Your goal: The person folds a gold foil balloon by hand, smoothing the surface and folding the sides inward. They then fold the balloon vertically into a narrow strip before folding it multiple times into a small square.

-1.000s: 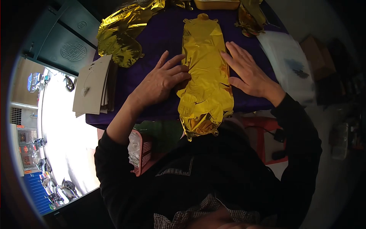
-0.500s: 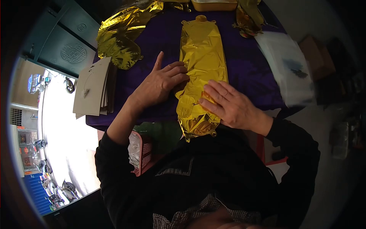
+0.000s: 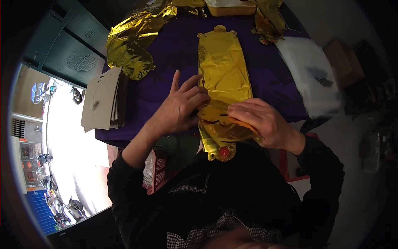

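A long gold foil balloon (image 3: 224, 62), flat and folded into a strip, lies lengthwise on the purple cloth in front of me. Small tabs show at its far end, and its near end hangs toward my lap with a red spot on it. My left hand (image 3: 182, 99) is at the strip's left edge, fingers bent onto the foil, little finger raised, thumb mostly hidden. On the right side, my right hand (image 3: 259, 122) grips a lifted fold of the foil between thumb and fingers. The fold lies across the strip between both hands.
More crumpled gold foil (image 3: 132, 50) lies at the far left and gold foil (image 3: 268, 20) at the far right. A yellow tray (image 3: 232, 11) stands at the back. Cardboard sheets (image 3: 99, 101) lean at left; clear plastic bags (image 3: 309, 79) lie right. A red basket (image 3: 159, 170) sits below.
My right hand has gone from lying flat on the foil to gripping a fold and turning it over. The far end of the strip has slid slightly toward me; my left hand moved slightly nearer.
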The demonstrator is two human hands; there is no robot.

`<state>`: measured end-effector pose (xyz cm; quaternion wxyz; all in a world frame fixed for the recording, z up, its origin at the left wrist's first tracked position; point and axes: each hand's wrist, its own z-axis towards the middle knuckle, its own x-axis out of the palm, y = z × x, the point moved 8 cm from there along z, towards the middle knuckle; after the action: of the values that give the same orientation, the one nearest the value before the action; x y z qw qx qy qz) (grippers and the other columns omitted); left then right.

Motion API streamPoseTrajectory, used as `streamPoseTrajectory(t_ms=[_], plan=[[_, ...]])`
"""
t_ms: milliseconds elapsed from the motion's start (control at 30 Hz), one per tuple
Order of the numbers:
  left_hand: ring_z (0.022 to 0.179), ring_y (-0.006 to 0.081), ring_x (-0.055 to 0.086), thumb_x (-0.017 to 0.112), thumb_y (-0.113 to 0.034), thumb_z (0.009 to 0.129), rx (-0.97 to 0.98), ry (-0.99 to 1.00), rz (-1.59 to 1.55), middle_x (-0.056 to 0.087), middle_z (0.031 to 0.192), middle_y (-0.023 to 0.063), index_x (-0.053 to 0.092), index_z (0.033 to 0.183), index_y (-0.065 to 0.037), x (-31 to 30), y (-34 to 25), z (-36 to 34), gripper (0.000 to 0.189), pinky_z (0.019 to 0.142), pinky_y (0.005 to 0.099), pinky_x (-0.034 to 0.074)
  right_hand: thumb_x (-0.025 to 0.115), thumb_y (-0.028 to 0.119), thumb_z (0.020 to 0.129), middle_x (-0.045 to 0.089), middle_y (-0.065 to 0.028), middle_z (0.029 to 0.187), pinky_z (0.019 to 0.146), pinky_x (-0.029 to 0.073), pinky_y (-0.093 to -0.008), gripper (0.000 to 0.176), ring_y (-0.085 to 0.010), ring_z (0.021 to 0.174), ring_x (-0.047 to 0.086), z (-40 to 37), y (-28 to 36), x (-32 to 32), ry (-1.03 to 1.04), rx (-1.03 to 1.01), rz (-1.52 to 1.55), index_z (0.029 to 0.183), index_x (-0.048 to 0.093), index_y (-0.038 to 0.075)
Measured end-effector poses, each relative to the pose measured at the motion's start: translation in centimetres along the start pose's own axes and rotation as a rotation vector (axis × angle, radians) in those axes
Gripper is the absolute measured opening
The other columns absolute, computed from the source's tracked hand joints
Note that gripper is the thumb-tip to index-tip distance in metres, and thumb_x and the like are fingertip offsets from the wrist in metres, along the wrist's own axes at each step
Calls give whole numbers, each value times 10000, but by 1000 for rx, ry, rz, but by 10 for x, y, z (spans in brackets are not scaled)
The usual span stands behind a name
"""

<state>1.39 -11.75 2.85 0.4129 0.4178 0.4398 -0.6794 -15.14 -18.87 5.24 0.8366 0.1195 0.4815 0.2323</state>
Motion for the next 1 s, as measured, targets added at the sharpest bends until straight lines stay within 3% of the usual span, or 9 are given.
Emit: streamPoseTrajectory(t_ms=[267,400,433,500,600,733,767,967,1000], plan=[[1355,323,545,675,-6,831,-186,-245,96,711,1097,31,606,956,-85,7,-38,-20,163,1200,683,34,754,124,864,738,-150,1124,968,530,-433,394,-290,1084,710,-20,22,-2,2,-11,86,1221,648,-5],[1332,316,565,702,-39,851,-243,-328,76,739,1100,29,626,912,-80,8,-52,-29,106,1204,669,28,811,209,835,711,-159,1119,981,519,-438,508,-311,1110,683,-32,32,-3,50,-59,41,1221,604,-48],[1332,316,565,702,-39,851,-245,-325,71,739,1100,29,626,912,-80,10,-54,-31,106,1204,669,28,838,256,813,684,-161,1124,995,504,-450,608,-319,1113,665,-37,32,-8,17,-49,12,1255,561,-57],[1322,323,572,705,-45,857,-262,-359,45,743,1086,31,631,931,-79,9,-56,-34,111,1208,655,22,830,260,825,650,-143,1121,980,480,-450,623,-305,1079,652,-48,22,-16,12,-1,-70,1288,537,-35],[1331,313,554,712,-44,823,-254,-357,43,722,1118,24,626,918,-74,13,-56,-38,132,1175,723,12,844,182,769,557,-84,1134,954,405,-415,610,-246,1129,537,-71,0,-17,64,61,-376,1284,551,37],[1333,312,551,724,-41,801,-249,-358,47,717,1128,12,627,918,-83,16,-56,-40,158,1173,726,1,852,133,736,553,-52,1158,970,402,-411,545,-244,1158,503,-67,-12,-6,-36,54,-477,1216,596,98],[1333,312,551,724,-41,801,-245,-358,47,717,1128,12,627,918,-83,16,-56,-40,158,1173,726,1,818,122,778,568,-30,1147,962,413,-401,434,-229,1144,513,-64,-14,-3,-70,46,-485,1166,623,116],[1296,294,564,739,-36,771,-224,-372,62,698,1123,-11,632,923,-98,14,-56,-41,196,1166,736,9,740,83,802,614,-15,1035,929,440,-371,207,-212,1038,569,-59,-11,7,-127,-78,-464,999,678,89],[1257,286,580,751,-45,765,-225,-377,65,697,1100,-9,647,911,-106,13,-56,-40,190,1193,677,29,740,83,802,614,-15,1035,929,440,-371,207,-212,1038,569,-58,-11,7,-125,-82,-465,999,678,89]])
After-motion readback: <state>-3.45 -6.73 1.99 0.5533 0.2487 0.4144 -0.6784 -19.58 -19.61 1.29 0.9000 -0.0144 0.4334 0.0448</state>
